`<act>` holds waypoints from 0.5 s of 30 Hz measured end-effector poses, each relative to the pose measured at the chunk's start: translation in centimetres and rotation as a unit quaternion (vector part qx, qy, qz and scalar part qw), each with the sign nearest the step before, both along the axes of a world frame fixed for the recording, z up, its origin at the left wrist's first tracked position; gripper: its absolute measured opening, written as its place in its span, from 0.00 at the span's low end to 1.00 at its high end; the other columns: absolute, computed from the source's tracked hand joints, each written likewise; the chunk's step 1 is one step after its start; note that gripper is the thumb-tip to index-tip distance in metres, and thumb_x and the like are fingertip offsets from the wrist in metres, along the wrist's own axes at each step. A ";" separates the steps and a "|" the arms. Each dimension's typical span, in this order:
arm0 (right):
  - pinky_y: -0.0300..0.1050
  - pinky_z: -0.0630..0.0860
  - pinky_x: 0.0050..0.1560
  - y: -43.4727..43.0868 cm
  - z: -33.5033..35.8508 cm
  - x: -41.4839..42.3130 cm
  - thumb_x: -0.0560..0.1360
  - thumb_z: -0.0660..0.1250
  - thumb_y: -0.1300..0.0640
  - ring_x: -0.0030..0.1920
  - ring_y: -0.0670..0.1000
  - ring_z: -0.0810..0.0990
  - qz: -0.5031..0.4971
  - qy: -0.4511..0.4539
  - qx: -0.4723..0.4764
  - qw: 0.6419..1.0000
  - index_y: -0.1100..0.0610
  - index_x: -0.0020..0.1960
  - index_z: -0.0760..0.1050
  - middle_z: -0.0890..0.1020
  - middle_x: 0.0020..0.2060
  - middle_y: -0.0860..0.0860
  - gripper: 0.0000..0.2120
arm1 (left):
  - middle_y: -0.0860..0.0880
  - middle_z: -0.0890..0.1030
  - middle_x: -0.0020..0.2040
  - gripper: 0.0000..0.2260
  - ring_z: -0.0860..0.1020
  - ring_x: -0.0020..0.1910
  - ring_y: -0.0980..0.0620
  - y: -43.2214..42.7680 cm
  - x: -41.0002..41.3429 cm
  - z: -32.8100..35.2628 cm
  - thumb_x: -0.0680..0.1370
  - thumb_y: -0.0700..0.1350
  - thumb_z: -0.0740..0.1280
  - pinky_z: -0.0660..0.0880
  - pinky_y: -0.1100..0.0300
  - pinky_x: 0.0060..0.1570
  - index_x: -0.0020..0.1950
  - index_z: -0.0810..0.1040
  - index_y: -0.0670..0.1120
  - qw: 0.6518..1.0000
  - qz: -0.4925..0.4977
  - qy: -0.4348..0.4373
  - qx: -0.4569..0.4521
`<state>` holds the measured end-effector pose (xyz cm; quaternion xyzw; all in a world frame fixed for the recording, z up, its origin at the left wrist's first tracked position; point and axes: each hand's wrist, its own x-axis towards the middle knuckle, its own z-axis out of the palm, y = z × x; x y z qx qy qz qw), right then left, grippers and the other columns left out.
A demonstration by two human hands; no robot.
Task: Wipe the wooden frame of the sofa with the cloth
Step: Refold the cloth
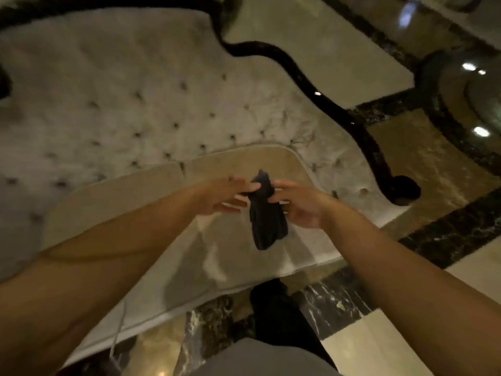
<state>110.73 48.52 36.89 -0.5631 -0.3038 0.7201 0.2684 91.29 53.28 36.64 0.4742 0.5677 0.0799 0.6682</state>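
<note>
A dark cloth (267,221) hangs bunched between both hands, over the sofa seat. My left hand (225,196) pinches its upper part from the left with thumb and fingers. My right hand (298,204) holds the same upper part from the right. The sofa's dark carved wooden frame (311,90) curves along the top of the tufted pale backrest (135,109) and runs down the right side to a rounded scroll end (404,189). Both hands are well short of the frame, about a forearm's length from the scroll.
Beige seat cushions (230,164) lie under my hands. Glossy marble floor (447,229) with dark bands spreads to the right and below. My dark trouser leg (276,308) stands in front of the seat edge. A thin white cord (119,332) dangles at lower left.
</note>
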 end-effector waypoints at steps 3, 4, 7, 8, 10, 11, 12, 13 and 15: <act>0.56 0.72 0.68 -3.2 2.2 -10.4 0.75 0.69 0.70 0.65 0.62 0.77 0.083 -0.030 0.031 0.996 0.66 0.68 0.71 0.78 0.65 0.64 0.22 | 0.52 0.83 0.49 0.11 0.82 0.46 0.56 -7.8 -10.8 3.0 0.72 0.54 0.72 0.79 0.60 0.47 0.52 0.80 0.52 0.994 0.102 -0.039 -0.009; 0.57 0.74 0.67 -4.5 2.9 -13.8 0.73 0.71 0.70 0.64 0.61 0.78 0.108 -0.036 0.033 0.993 0.66 0.67 0.72 0.79 0.64 0.63 0.23 | 0.53 0.83 0.47 0.10 0.82 0.44 0.58 -10.5 -14.1 3.7 0.72 0.54 0.73 0.79 0.61 0.45 0.50 0.80 0.52 0.989 0.142 -0.043 -0.006; 0.49 0.82 0.52 -8.3 4.3 -22.4 0.71 0.74 0.68 0.53 0.55 0.84 0.213 -0.035 0.050 0.975 0.64 0.56 0.79 0.85 0.53 0.58 0.14 | 0.52 0.81 0.50 0.11 0.79 0.52 0.53 -18.2 -22.1 5.3 0.71 0.51 0.75 0.76 0.57 0.54 0.49 0.78 0.51 0.963 0.265 -0.044 0.007; 0.46 0.82 0.46 -9.6 4.8 -25.1 0.71 0.75 0.67 0.50 0.53 0.85 0.250 -0.032 0.053 0.966 0.62 0.53 0.81 0.86 0.50 0.56 0.12 | 0.52 0.82 0.48 0.10 0.78 0.52 0.53 -20.9 -24.8 5.9 0.71 0.50 0.75 0.75 0.56 0.56 0.47 0.77 0.51 0.952 0.301 -0.048 0.013; 0.44 0.82 0.41 -11.7 5.4 -29.8 0.69 0.77 0.64 0.48 0.52 0.86 0.304 -0.026 0.058 0.950 0.60 0.52 0.82 0.88 0.47 0.55 0.13 | 0.53 0.83 0.41 0.09 0.79 0.49 0.53 -25.5 -29.0 7.0 0.70 0.48 0.76 0.74 0.55 0.55 0.43 0.77 0.50 0.927 0.367 -0.063 0.037; 0.44 0.82 0.41 -12.7 5.5 -32.0 0.68 0.78 0.63 0.48 0.52 0.87 0.330 -0.027 0.063 0.942 0.61 0.54 0.82 0.88 0.47 0.55 0.15 | 0.53 0.83 0.39 0.09 0.79 0.47 0.53 -27.8 -30.8 7.3 0.69 0.47 0.76 0.74 0.54 0.55 0.42 0.76 0.49 0.913 0.400 -0.065 0.055; 0.45 0.82 0.42 -13.4 5.6 -33.8 0.67 0.79 0.61 0.49 0.52 0.87 0.346 -0.026 0.067 0.935 0.61 0.57 0.81 0.88 0.48 0.56 0.19 | 0.51 0.81 0.39 0.10 0.79 0.46 0.53 -29.4 -32.1 7.4 0.70 0.46 0.76 0.74 0.52 0.57 0.42 0.76 0.48 0.900 0.425 -0.065 0.074; 0.48 0.83 0.46 -14.3 5.6 -36.0 0.67 0.80 0.60 0.50 0.53 0.87 0.366 -0.020 0.069 0.928 0.61 0.59 0.80 0.87 0.49 0.56 0.22 | 0.50 0.80 0.39 0.09 0.78 0.44 0.52 -31.2 -33.4 7.3 0.71 0.46 0.75 0.73 0.50 0.58 0.41 0.75 0.49 0.880 0.460 -0.068 0.095; 0.55 0.81 0.57 -15.8 5.2 -39.7 0.68 0.79 0.59 0.53 0.56 0.85 0.386 0.005 0.054 0.921 0.60 0.62 0.79 0.86 0.52 0.59 0.24 | 0.50 0.78 0.42 0.10 0.77 0.46 0.52 -34.1 -35.2 6.9 0.73 0.48 0.74 0.72 0.48 0.59 0.40 0.73 0.51 0.836 0.529 -0.061 0.129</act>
